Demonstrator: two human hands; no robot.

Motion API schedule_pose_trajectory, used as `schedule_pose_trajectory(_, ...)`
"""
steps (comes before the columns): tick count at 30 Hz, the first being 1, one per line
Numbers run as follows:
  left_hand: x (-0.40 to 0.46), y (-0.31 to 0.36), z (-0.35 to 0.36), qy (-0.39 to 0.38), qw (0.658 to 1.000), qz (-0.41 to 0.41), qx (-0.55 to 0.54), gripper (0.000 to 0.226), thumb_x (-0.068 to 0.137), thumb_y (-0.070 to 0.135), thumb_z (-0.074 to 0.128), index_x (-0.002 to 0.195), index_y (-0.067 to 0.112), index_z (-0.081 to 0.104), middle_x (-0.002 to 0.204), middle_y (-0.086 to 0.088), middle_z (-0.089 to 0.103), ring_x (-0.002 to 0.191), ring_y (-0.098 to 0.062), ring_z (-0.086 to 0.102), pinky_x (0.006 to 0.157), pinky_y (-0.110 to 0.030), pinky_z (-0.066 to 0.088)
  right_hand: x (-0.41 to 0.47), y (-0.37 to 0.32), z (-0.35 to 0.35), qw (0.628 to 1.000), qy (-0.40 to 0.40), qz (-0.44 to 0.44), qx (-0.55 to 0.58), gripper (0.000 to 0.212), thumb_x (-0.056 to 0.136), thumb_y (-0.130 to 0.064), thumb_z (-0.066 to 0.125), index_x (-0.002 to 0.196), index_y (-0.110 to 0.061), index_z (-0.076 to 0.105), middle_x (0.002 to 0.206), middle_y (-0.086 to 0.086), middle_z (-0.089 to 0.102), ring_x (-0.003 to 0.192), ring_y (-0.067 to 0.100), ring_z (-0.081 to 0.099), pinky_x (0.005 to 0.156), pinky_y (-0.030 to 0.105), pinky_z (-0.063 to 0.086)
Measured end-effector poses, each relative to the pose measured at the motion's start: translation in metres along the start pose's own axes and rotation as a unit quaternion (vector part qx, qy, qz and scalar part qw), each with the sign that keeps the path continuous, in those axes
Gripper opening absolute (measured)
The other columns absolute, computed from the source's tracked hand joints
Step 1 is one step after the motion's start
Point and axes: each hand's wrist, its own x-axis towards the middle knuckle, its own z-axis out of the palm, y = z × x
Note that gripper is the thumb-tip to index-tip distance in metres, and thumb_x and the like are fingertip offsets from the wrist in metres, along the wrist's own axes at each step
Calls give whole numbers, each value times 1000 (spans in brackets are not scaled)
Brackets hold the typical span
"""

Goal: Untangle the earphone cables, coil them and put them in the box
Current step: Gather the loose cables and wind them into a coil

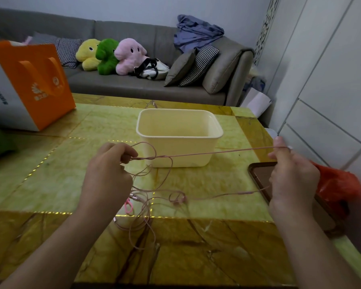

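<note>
A thin pink earphone cable [217, 153] is stretched taut in front of the cream plastic box [178, 138]. My left hand [109, 163] pinches one end of the stretch, where a loop rises above the fingers. At the table's right edge my right hand [290, 174] pinches the other end. More pink cable hangs from the left hand and lies in a loose tangle [146, 205] on the table, with earbuds and a plug among it. The box stands upright, with nothing in it.
A phone [263, 176] lies under my right hand, beside a red plastic bag [338, 188]. An orange paper bag [31, 84] stands at the back left of the yellow-green table [196, 247]. A grey sofa with plush toys is behind.
</note>
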Motion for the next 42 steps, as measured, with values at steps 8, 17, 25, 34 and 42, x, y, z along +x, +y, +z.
schedule_pose_trajectory(8,9,1,-3,14,964,-154,-215,60,72,-25,33,93,13,75,87,-5,72,82,-18,70,75,-31,62,7,-4,-5,997,22,46,65,49,86,-66,69,83,-17,62,57,-10,38,49,10,34,47,29,31)
schedule_pose_trajectory(17,8,12,-4,-144,848,-266,-436,39,90,-12,42,69,5,70,70,-15,57,56,-26,59,49,-31,50,-9,5,6,922,-164,18,-351,32,81,-15,68,112,-23,64,112,3,63,102,27,63,78,43,55)
schedule_pose_trajectory(25,-2,28,4,-190,828,-241,-469,38,91,-14,38,75,-2,70,67,-18,56,56,-27,60,51,-35,56,-77,-4,34,852,-380,-287,-215,40,91,-22,77,129,-24,63,127,-12,54,121,5,54,101,15,42)
schedule_pose_trajectory(34,-7,32,8,-183,840,-234,-453,35,90,-14,36,76,-5,67,64,-21,58,56,-31,61,50,-36,55,-82,7,42,931,-358,-69,-39,14,97,-13,75,87,-20,83,78,0,77,65,10,66,57,27,52)
schedule_pose_trajectory(42,-10,36,0,-215,888,-164,-371,40,77,-15,33,53,10,53,56,-17,48,52,-27,51,50,-32,42,-64,2,37,962,-232,109,96,19,104,-6,62,94,-5,78,86,4,75,73,21,68,53,36,58)
